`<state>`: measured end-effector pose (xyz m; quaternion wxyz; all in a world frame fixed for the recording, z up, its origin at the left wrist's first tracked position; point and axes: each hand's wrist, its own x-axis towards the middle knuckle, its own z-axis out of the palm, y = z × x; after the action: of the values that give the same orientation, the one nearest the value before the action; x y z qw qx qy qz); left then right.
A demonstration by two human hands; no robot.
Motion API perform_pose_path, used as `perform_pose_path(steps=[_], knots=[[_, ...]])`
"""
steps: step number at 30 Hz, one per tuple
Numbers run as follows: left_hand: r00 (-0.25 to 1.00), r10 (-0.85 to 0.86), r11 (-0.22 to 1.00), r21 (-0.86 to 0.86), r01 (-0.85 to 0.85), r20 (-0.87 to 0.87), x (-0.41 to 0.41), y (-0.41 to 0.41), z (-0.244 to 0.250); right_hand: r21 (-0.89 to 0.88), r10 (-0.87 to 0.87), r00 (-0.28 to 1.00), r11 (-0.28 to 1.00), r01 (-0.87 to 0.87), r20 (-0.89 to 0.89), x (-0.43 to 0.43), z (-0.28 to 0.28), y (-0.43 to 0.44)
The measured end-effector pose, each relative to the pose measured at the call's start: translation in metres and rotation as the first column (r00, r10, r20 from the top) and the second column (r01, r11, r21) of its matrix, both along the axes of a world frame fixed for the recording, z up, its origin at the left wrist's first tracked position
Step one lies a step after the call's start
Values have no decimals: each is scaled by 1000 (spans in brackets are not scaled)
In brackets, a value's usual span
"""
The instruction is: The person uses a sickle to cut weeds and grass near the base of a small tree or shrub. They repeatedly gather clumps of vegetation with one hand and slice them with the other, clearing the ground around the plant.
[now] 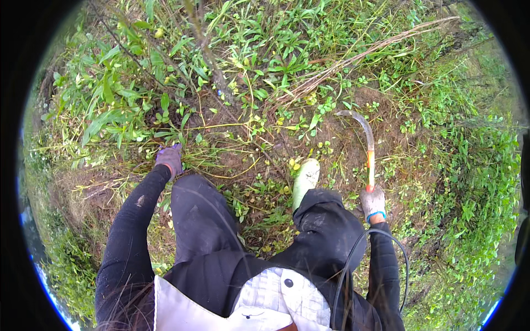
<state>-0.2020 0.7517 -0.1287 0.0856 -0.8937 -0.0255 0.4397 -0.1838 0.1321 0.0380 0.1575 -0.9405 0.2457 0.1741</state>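
Observation:
My right hand (373, 203), in a pale work glove with a blue cuff, grips the orange-and-yellow handle of a sickle (367, 131). The curved metal blade points away from me and hooks left over bare soil and low weeds. Beside my left knee, my left hand (169, 159) is down among the weeds in a dirty greyish-purple glove. Long green grass stems (203, 159) fan out right next to it. Its fingers are partly hidden, so whether they close on the stems cannot be told.
A bundle of dry reddish stalks (327, 74) lies slanting ahead. Leafy weeds (112, 99) and thin woody stems (207, 45) stand ahead on the left. My pale green boot (307, 178) rests on the soil between the hands. A dark cable (405, 252) loops by my right forearm.

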Motion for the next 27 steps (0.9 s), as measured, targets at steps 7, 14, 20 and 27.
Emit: perform_pose_path(steps=[7,14,20,27], knots=[[848,-369,917,0,399,-381,31,-4,16,816,-626,758,333,473,-184,88,-76,33],[734,-671,726,-294,622,-105,145,-210,134,830,-355,881,350,435,-312,118,-133,62],[516,-554,383,-351,855,653,234,-419,102,835,-224,965,497,236,-139,133,-132,44],[750,-513,807,-63,587,417,370,-415,57,807,-221,952,510,298,-212,129,-133,46]])
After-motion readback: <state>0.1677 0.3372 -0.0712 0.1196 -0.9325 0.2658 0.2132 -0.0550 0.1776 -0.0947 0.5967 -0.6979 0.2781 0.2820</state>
